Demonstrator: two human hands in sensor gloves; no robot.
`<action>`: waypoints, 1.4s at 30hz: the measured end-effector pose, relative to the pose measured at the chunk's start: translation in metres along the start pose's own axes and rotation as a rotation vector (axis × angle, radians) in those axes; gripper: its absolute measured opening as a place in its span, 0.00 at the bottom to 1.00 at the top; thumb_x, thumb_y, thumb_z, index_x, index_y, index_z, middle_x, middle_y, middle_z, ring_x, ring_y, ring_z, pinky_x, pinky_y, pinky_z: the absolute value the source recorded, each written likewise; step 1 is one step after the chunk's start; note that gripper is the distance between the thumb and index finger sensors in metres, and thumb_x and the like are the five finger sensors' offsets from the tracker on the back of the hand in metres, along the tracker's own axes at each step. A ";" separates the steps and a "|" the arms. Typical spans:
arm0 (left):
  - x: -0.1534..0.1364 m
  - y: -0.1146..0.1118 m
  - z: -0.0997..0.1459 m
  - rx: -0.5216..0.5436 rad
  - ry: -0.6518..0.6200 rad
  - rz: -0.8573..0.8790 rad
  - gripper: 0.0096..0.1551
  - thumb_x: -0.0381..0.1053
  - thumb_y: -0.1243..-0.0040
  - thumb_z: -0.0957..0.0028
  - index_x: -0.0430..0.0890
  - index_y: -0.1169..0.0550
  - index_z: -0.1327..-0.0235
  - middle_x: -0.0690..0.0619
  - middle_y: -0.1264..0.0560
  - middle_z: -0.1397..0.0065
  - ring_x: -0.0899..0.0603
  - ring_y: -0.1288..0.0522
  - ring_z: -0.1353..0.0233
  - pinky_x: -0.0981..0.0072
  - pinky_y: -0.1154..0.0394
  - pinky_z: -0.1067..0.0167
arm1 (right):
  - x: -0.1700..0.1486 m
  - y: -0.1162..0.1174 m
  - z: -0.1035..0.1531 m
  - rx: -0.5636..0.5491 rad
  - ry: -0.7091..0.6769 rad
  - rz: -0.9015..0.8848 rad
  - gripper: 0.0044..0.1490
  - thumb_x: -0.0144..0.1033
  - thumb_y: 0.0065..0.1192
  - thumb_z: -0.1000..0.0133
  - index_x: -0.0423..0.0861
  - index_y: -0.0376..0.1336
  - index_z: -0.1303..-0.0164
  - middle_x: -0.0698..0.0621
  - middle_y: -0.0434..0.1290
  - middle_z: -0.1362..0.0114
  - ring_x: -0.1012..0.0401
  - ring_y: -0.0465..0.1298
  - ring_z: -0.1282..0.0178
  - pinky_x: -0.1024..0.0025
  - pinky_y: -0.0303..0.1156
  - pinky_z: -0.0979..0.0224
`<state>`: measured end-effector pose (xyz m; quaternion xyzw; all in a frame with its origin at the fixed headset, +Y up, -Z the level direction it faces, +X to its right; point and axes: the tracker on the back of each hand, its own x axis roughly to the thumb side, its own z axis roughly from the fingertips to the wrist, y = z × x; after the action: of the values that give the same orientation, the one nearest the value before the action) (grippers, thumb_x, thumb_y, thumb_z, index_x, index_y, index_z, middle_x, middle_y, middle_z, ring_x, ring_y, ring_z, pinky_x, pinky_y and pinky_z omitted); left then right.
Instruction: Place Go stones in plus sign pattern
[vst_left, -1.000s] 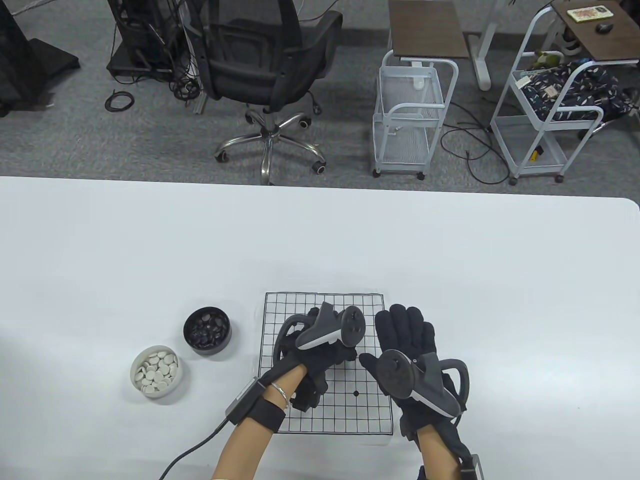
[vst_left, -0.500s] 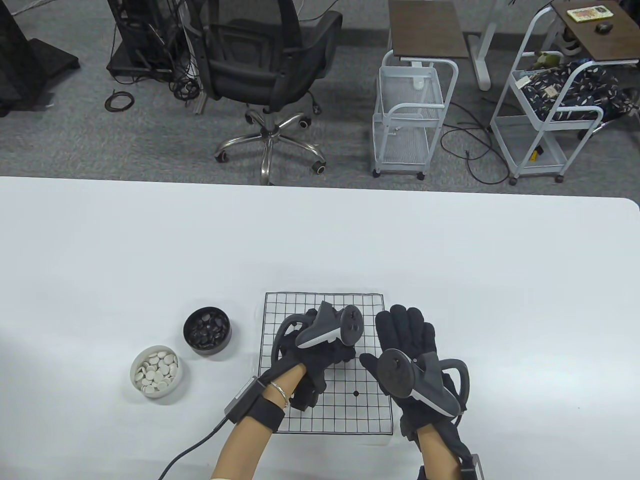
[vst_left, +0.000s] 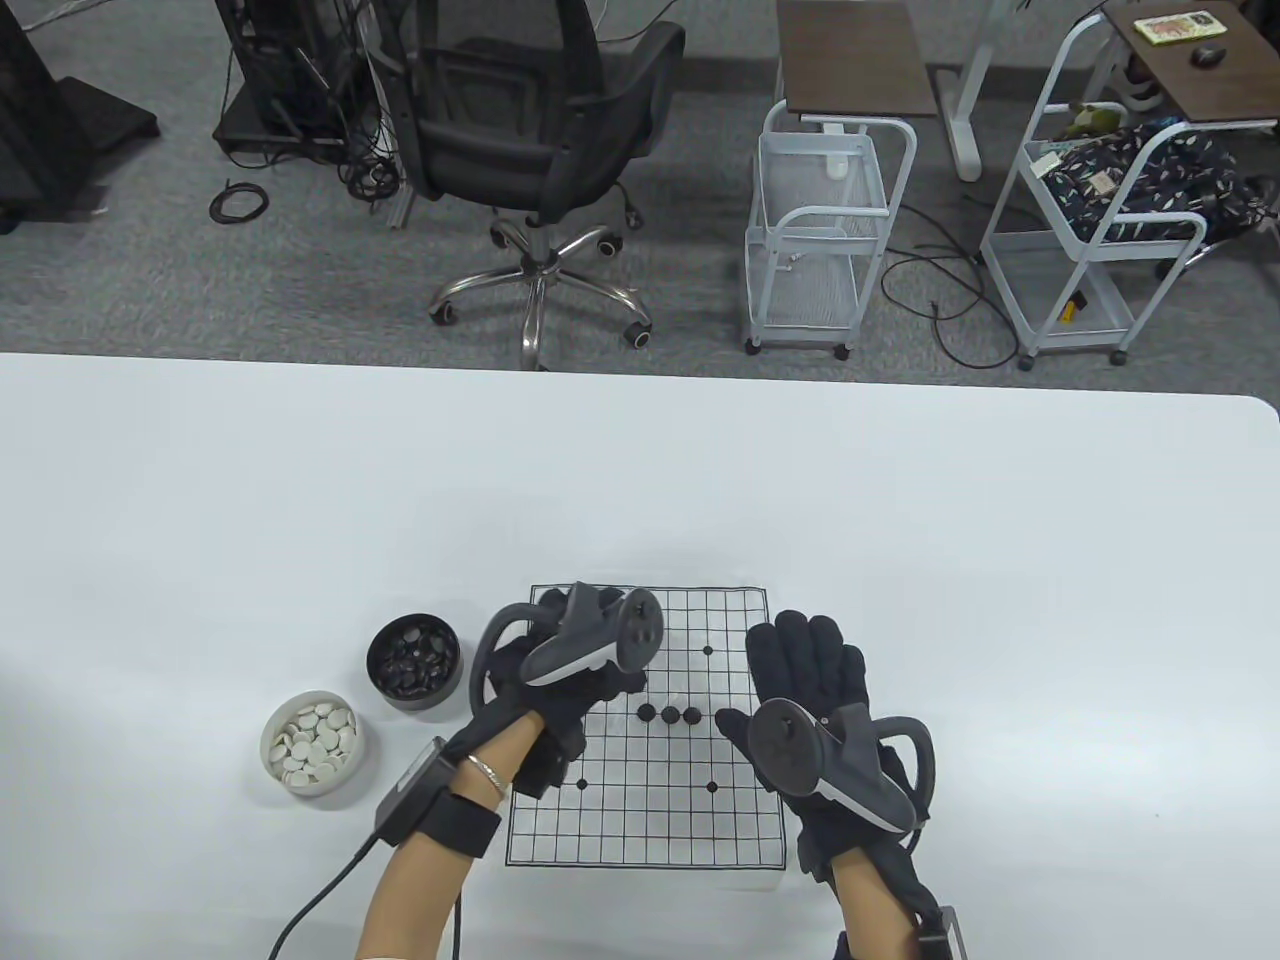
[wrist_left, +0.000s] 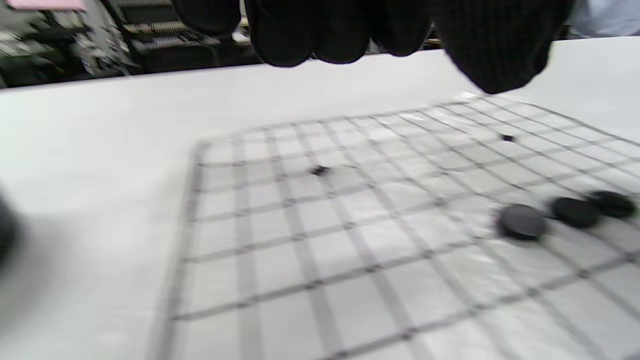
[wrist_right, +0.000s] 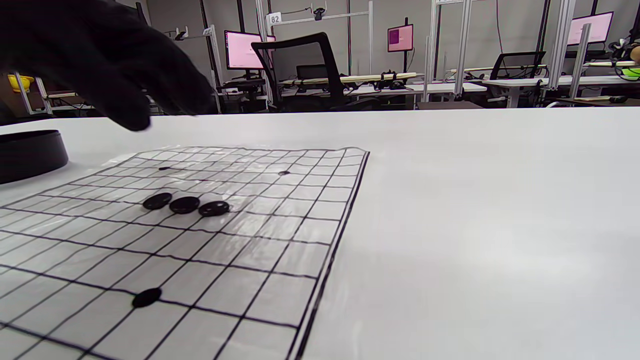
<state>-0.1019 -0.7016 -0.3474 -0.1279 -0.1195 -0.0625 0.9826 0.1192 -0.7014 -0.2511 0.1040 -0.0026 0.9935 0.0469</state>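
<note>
The grid board (vst_left: 650, 830) lies on the white table. Three black stones (vst_left: 669, 714) sit in a row near its middle, touching or nearly so; they also show in the left wrist view (wrist_left: 574, 211) and the right wrist view (wrist_right: 184, 204). My left hand (vst_left: 610, 690) hovers over the board's left part, just left of the row, its fingertips (wrist_left: 295, 35) hanging loosely with nothing in them. My right hand (vst_left: 800, 660) lies flat with straight fingers over the board's right edge, its thumb close to the rightmost stone.
A dark bowl of black stones (vst_left: 414, 660) and a white bowl of white stones (vst_left: 313, 742) stand left of the board. Small printed dots (vst_left: 711, 787) mark the grid. An office chair and wire carts stand beyond the table's far edge.
My left hand has drawn back to the left off the board's middle, uncovering the row of three black stones. The right hand has stayed nearly still.
</note>
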 end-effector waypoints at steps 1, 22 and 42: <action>-0.012 0.003 0.003 0.009 0.043 -0.013 0.42 0.68 0.43 0.53 0.64 0.39 0.23 0.59 0.37 0.13 0.46 0.33 0.16 0.44 0.39 0.18 | 0.001 0.000 0.000 0.001 -0.001 0.003 0.52 0.60 0.39 0.39 0.42 0.35 0.13 0.36 0.38 0.12 0.35 0.39 0.12 0.42 0.39 0.17; -0.110 -0.042 0.019 -0.104 0.403 -0.235 0.31 0.61 0.39 0.52 0.66 0.28 0.32 0.62 0.20 0.30 0.56 0.18 0.44 0.60 0.26 0.31 | 0.010 0.003 -0.002 0.019 -0.035 0.032 0.52 0.61 0.39 0.39 0.42 0.36 0.13 0.36 0.38 0.12 0.35 0.40 0.12 0.42 0.40 0.17; -0.101 -0.057 0.012 -0.110 0.379 -0.291 0.24 0.59 0.47 0.47 0.61 0.27 0.37 0.61 0.17 0.36 0.57 0.17 0.46 0.62 0.25 0.33 | 0.010 0.004 -0.003 0.029 -0.027 0.039 0.52 0.61 0.39 0.39 0.42 0.36 0.13 0.36 0.39 0.12 0.35 0.40 0.12 0.42 0.40 0.17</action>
<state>-0.2102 -0.7442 -0.3478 -0.1485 0.0536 -0.2326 0.9597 0.1080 -0.7048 -0.2516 0.1181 0.0091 0.9926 0.0261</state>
